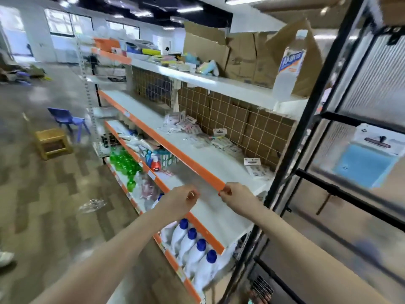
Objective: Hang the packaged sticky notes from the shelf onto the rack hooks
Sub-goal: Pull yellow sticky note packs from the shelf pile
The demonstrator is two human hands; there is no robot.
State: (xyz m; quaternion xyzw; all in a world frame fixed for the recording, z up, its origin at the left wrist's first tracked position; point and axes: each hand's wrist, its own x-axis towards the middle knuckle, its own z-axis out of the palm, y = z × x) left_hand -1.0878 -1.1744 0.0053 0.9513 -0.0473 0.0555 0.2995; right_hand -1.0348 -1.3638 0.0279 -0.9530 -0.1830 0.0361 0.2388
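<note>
The person stands before a long store shelf unit (166, 132) with white boards and orange front edges, in a large room with a grey floor (43, 172), big windows (70, 23) at the far side and ceiling lamps above. Both arms reach forward over the shelf front. The left hand (182, 199) and the right hand (233, 194) have the fingers curled in; whether they pinch something small cannot be told, because the picture is blurred there. The packaged sticky notes (186, 126) lie in loose heaps on the middle board, near a wire grid panel (230, 119) that backs the shelf, well apart from the hands. One blue package (370, 159) hangs at the black metal rack (306, 119) on the right. On the top board stand open cardboard boxes (241, 58). Lower boards hold green bottles (125, 163) and white bottles with blue caps (192, 244). On the floor to the left are a blue plastic chair (68, 119) and a yellow stool (51, 143).
</note>
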